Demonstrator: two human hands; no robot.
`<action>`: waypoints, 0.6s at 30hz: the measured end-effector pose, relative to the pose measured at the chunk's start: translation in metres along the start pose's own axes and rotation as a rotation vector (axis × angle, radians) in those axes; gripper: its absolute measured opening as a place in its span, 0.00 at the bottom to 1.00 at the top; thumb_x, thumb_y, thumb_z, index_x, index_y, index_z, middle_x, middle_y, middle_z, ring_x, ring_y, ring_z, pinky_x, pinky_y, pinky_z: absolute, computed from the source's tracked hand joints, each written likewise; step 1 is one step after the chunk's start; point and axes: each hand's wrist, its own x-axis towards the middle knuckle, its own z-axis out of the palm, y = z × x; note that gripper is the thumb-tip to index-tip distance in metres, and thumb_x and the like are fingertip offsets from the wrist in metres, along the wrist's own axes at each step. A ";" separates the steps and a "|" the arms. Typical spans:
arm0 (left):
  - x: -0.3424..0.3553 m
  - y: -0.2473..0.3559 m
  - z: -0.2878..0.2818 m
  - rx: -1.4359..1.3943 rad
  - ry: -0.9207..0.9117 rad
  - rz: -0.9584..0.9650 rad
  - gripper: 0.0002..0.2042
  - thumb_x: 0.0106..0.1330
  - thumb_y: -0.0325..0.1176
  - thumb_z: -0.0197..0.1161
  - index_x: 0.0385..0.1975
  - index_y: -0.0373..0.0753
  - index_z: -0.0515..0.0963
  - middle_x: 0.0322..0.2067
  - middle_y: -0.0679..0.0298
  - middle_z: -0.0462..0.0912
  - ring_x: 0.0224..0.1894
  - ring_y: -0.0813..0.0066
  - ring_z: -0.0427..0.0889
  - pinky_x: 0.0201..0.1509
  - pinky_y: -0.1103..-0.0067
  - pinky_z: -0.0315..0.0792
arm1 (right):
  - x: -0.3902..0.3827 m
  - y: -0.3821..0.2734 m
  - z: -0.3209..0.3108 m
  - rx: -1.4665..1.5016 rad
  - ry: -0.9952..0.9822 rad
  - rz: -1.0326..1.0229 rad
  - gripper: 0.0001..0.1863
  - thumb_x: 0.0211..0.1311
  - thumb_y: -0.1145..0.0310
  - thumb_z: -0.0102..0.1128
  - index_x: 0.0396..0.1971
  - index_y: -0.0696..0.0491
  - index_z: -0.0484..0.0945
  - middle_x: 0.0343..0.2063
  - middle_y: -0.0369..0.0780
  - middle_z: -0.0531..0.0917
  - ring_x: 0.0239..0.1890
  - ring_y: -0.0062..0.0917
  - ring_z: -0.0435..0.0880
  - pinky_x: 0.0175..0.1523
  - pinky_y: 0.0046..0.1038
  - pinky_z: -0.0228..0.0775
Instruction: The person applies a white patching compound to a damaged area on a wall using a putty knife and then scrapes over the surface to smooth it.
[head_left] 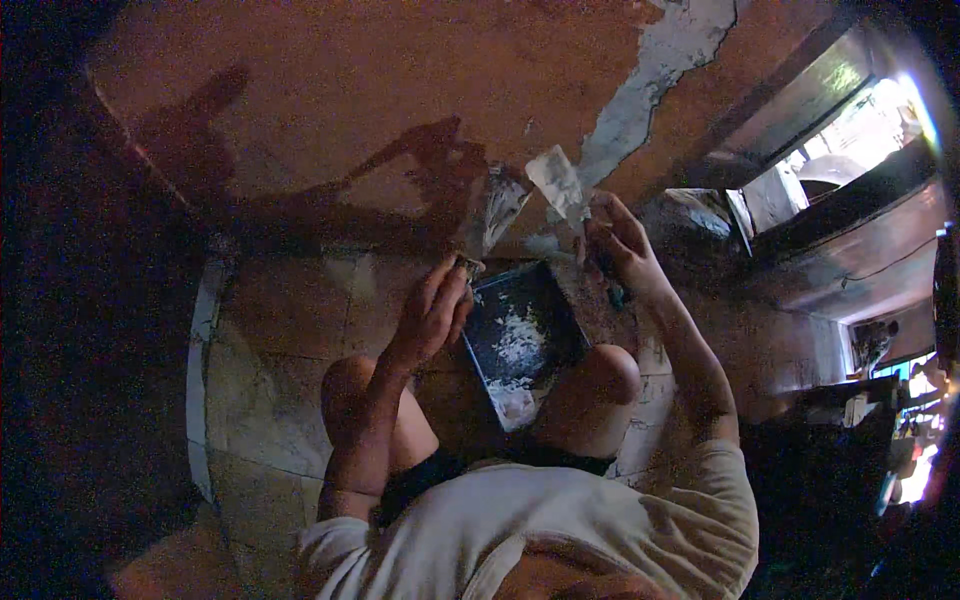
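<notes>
My left hand (432,308) is closed around the handle of a putty knife (503,207). Its broad blade, smeared with white, points up toward the wall, and most of the handle is hidden by my fingers. In my right hand (622,248) is a second putty knife (557,182), its blade coated with a whitish paste and angled up to the left. The two blades are close together but apart. Below them, between my knees, a dark rectangular tray (572,318) holds patches of white paste (522,335), with more at its near end.
Ahead rises a reddish-brown wall (380,90) with a jagged grey patch (655,90) running down it. Tiled floor (275,390) surrounds me, with a pale strip (200,380) at left. A bright window opening (850,140) is at upper right. Both side areas are very dark.
</notes>
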 end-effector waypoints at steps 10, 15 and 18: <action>-0.003 0.004 -0.010 -0.134 -0.070 0.067 0.17 0.65 0.44 0.38 0.39 0.37 0.68 0.16 0.69 0.66 0.12 0.85 0.61 0.14 0.86 0.58 | -0.015 0.006 0.005 0.203 0.090 0.070 0.23 0.59 0.71 0.47 0.54 0.57 0.55 0.44 0.38 0.72 0.42 0.18 0.70 0.48 0.20 0.60; -0.006 0.016 0.000 -0.088 -0.052 0.010 0.16 0.64 0.44 0.39 0.35 0.38 0.69 0.14 0.70 0.64 0.10 0.86 0.60 0.12 0.86 0.57 | -0.018 -0.024 0.019 -0.585 0.113 -0.299 0.19 0.58 0.74 0.47 0.50 0.56 0.64 0.41 0.42 0.73 0.38 0.24 0.72 0.41 0.24 0.65; 0.005 -0.014 -0.011 -0.295 -0.302 -0.145 0.16 0.64 0.43 0.40 0.34 0.38 0.69 0.13 0.70 0.63 0.08 0.86 0.58 0.10 0.85 0.55 | -0.007 -0.020 0.020 -1.221 0.091 -0.638 0.19 0.51 0.77 0.48 0.47 0.52 0.69 0.37 0.44 0.73 0.36 0.31 0.72 0.39 0.27 0.66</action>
